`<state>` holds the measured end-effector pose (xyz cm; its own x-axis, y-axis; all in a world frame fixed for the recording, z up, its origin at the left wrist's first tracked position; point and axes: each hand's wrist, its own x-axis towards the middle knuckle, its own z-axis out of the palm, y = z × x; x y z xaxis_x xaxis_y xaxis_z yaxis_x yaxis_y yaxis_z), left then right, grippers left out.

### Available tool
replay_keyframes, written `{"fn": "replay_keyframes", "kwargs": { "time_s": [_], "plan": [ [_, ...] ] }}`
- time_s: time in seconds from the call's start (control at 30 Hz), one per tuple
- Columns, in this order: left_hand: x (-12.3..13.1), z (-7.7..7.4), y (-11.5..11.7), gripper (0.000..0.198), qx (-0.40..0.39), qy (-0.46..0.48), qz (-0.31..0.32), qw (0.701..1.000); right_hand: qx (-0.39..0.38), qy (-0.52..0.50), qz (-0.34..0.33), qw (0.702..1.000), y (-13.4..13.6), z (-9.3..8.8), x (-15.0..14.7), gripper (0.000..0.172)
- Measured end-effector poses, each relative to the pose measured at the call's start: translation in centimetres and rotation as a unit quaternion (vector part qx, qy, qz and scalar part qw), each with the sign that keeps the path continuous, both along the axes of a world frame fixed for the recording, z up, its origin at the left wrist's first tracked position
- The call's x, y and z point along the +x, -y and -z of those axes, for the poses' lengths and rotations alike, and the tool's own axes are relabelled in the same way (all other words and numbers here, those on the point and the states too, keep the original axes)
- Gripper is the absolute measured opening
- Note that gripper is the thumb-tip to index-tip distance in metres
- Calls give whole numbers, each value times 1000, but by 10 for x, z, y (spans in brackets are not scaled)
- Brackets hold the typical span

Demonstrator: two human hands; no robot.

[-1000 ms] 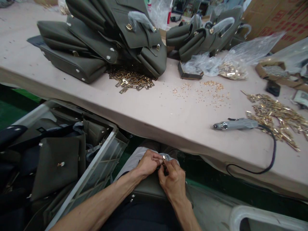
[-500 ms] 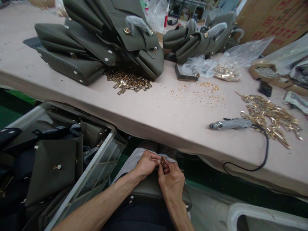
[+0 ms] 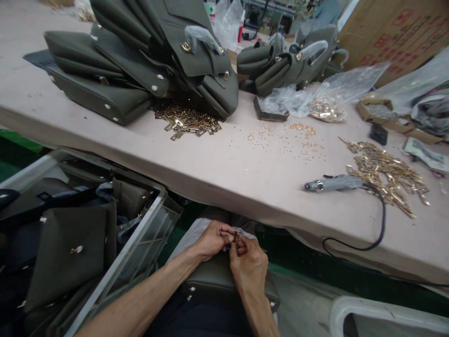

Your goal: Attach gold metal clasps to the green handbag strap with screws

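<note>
Both of my hands meet above an olive bag (image 3: 210, 278) lying on my lap. A small gold-coloured metal piece (image 3: 237, 237) is between their fingertips. My left hand (image 3: 214, 239) pinches it from the left, and my right hand (image 3: 249, 260) grips it from the right with bent fingers. The finer shape of the piece is hidden by the fingers. White-wrapped studs show on the bag's near edge.
On the table (image 3: 217, 164) lie a grey electric screwdriver (image 3: 333, 183), gold metal parts (image 3: 389, 173), darker metal parts (image 3: 187, 120) and stacked olive bags (image 3: 136, 70). A crate (image 3: 140, 234) of bags stands left, a white bin (image 3: 386, 313) right.
The view has shifted slightly, so the table items on the right appear a little further left. My hands keep the metal piece between them, with only small finger movement.
</note>
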<state>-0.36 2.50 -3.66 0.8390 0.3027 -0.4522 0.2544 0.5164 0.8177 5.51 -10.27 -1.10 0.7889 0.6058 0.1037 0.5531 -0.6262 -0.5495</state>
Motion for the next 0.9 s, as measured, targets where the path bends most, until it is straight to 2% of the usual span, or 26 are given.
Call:
{"fn": "replay_keyframes", "kwargs": {
  "time_s": [0.17, 0.27, 0.5, 0.9],
  "plan": [
    [-3, 4, -12, 36, -39, 63, 73, 995, 9, -29, 0, 1000, -1, 3, 2, 25],
    [-4, 10, -15, 36, -57, 81, 101, 990, 2, -37, 3, 999, -1, 5, 2, 25],
    [-4, 24, -16, 30, -70, 71, 81, 992, -12, -52, 5, 999, -5, 10, 1, 22],
    [-7, 21, -11, 30, -65, 54, 68, 994, -16, -50, -13, 999, -3, 9, 1, 22]
  ]
}}
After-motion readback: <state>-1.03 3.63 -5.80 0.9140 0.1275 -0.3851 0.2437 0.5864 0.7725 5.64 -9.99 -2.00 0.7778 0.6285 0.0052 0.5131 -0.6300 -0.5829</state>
